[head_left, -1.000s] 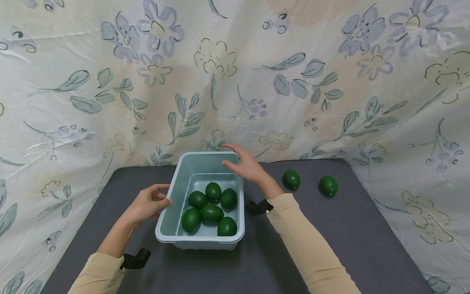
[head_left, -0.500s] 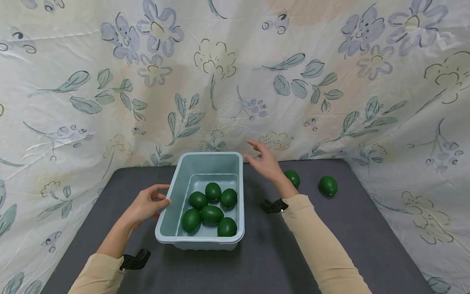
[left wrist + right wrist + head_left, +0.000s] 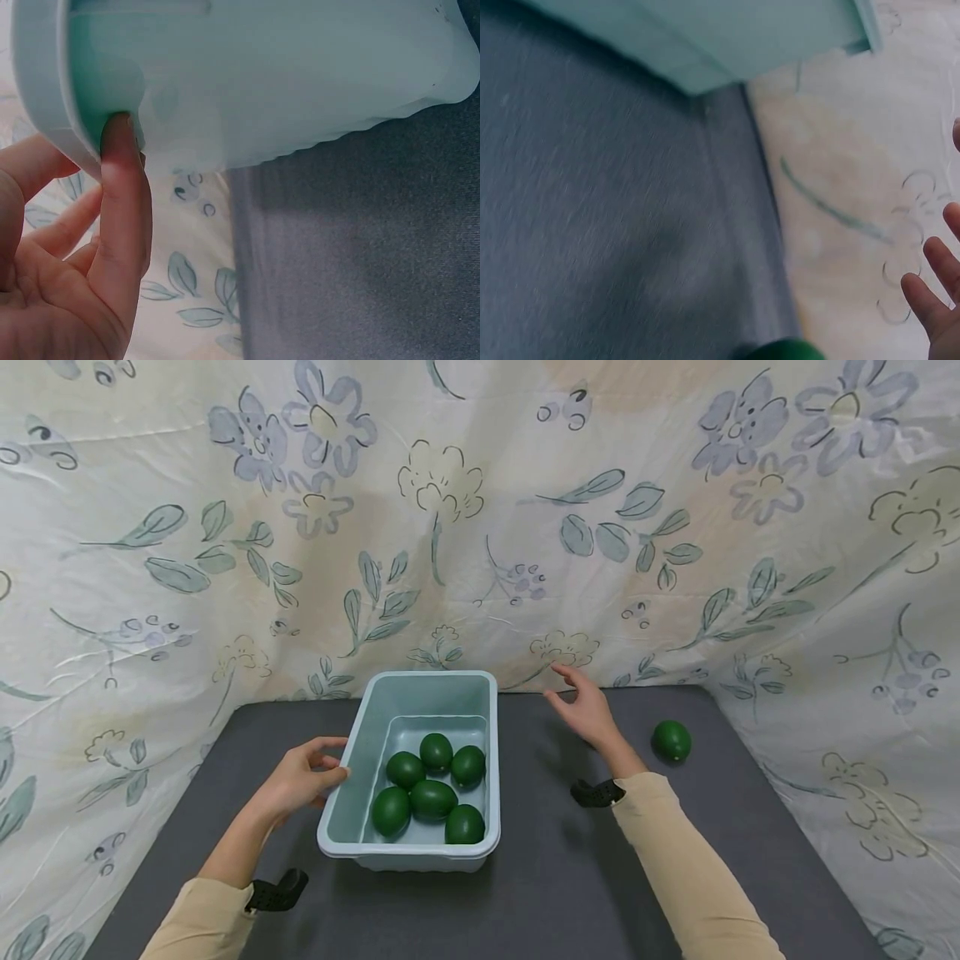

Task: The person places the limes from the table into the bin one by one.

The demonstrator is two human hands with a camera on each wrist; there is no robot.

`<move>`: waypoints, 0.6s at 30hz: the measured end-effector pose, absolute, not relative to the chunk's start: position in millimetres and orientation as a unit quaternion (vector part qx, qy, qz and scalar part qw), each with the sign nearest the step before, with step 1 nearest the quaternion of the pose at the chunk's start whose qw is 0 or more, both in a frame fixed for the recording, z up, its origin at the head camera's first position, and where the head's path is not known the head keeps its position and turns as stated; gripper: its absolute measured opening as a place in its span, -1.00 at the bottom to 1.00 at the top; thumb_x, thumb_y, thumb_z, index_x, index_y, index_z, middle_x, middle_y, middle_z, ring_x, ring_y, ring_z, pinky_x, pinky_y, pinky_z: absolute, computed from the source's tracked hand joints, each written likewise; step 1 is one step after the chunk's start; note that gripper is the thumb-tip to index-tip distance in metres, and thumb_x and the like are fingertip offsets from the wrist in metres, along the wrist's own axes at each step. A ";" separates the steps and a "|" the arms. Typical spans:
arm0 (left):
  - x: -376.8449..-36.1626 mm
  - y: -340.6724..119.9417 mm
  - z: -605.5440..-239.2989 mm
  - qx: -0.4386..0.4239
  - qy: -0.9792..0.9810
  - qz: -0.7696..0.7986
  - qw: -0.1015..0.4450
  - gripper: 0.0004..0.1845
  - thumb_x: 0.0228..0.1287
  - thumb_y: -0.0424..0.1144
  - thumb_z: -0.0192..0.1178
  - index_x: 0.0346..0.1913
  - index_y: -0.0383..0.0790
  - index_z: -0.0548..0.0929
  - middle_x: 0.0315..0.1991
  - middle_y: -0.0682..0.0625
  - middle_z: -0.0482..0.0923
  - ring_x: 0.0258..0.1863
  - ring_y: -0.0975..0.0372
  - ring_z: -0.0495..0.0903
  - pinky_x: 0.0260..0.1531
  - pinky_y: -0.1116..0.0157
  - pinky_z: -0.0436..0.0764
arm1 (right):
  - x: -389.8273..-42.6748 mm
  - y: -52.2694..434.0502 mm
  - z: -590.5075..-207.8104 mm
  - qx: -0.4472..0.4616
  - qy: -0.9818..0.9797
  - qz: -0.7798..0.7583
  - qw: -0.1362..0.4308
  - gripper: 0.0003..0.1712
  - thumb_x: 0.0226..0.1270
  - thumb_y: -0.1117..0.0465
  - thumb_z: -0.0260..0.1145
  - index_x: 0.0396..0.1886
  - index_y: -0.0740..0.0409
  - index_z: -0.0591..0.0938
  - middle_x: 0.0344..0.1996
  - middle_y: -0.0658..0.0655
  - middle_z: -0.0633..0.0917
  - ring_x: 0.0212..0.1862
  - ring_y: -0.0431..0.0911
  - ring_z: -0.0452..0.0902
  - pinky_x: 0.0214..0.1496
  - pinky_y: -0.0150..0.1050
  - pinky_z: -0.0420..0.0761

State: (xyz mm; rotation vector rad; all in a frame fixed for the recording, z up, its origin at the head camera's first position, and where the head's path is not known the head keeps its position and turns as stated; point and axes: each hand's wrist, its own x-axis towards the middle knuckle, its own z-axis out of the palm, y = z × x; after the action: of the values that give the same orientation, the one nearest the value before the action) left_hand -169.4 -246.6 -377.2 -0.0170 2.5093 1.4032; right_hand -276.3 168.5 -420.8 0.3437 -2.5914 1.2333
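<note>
My left hand [image 3: 297,779] pinches the left rim of a pale blue-green plastic bin [image 3: 483,852]. In the left wrist view, fingers [image 3: 121,195] curl up under the bin's lip. Several dark green, glossy avocados, one of them at the middle [image 3: 432,799], lie on the bin floor. To the right of the bin, my right hand [image 3: 592,717] hovers over the table with fingers spread and nothing in them. It hides an avocado in the head view; the top of a green fruit [image 3: 789,351] shows at the bottom of the right wrist view.
Another avocado [image 3: 671,741] sits farther right on the dark grey table [image 3: 540,893]. Behind and at both sides hangs a floral-patterned cloth [image 3: 480,527], meeting the table's back edge.
My right hand has moved from above the bin's back right corner rightward over the table, now covering the nearer loose avocado. The left hand and bin have stayed put.
</note>
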 end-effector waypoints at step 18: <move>-171.7 -248.4 -380.3 -0.016 0.865 0.485 0.128 -0.40 0.24 -0.32 0.15 0.32 -0.24 0.22 -0.12 -0.25 0.47 -0.34 0.14 0.62 -0.43 0.10 0.65 | -272.8 213.2 -464.5 0.050 -0.920 0.368 0.123 -0.38 0.26 0.09 0.24 0.30 0.12 0.34 0.22 0.32 0.35 0.24 0.21 0.24 0.20 0.19 0.24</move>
State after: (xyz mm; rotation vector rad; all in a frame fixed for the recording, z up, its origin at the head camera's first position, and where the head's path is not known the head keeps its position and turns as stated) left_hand -171.7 -248.4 -380.3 -0.0451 2.5157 1.4111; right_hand -272.8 213.2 -464.5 0.1471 -2.6855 1.0729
